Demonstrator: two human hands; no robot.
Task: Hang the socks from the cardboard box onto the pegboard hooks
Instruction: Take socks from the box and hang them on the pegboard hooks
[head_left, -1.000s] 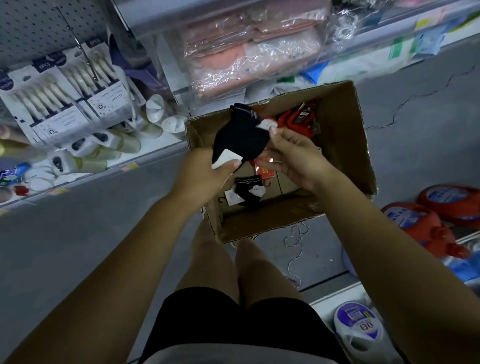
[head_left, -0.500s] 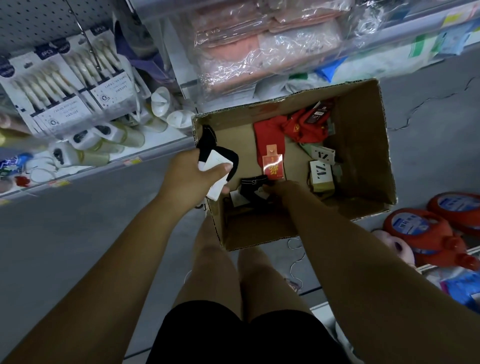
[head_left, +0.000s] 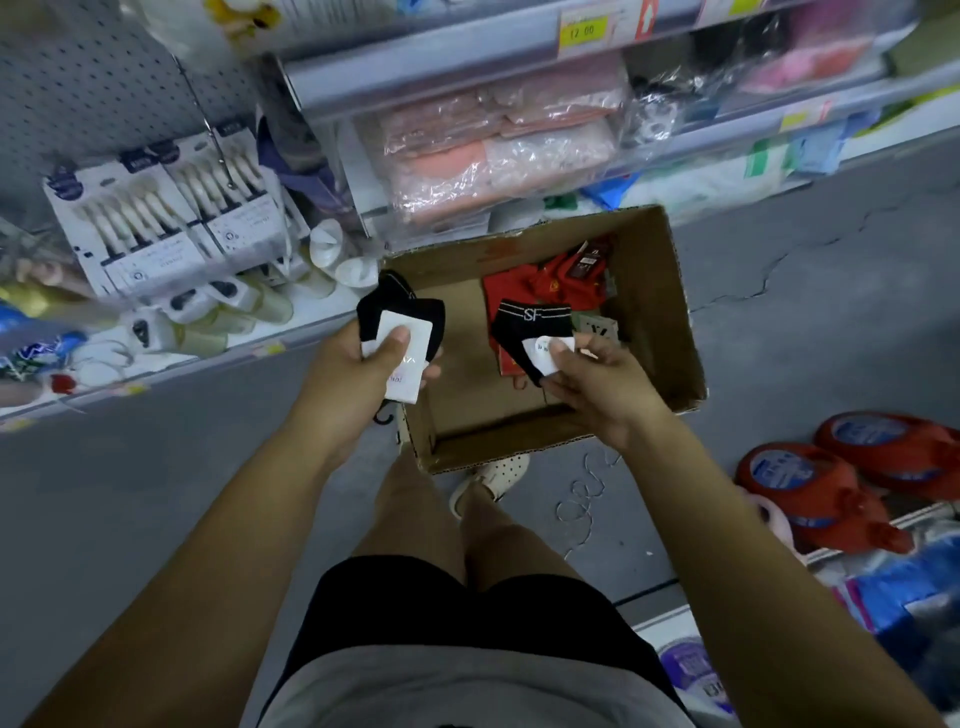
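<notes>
Black socks, two pairs, are held above the cardboard box (head_left: 655, 312), one in each hand. The left hand (head_left: 353, 379) grips the first pair (head_left: 385, 306) over the box's left wall, with the thumb pressed on its white card and the fingers (head_left: 435, 370) curled beneath. The right hand (head_left: 602, 389) pinches the white tag of the second pair (head_left: 514, 326), banded "SF", over the box's middle. Red socks (head_left: 511, 291) lie at the far end inside. The pegboard (head_left: 93, 88) stands upper left, and two red jugs (head_left: 802, 483) sit at the right.
</notes>
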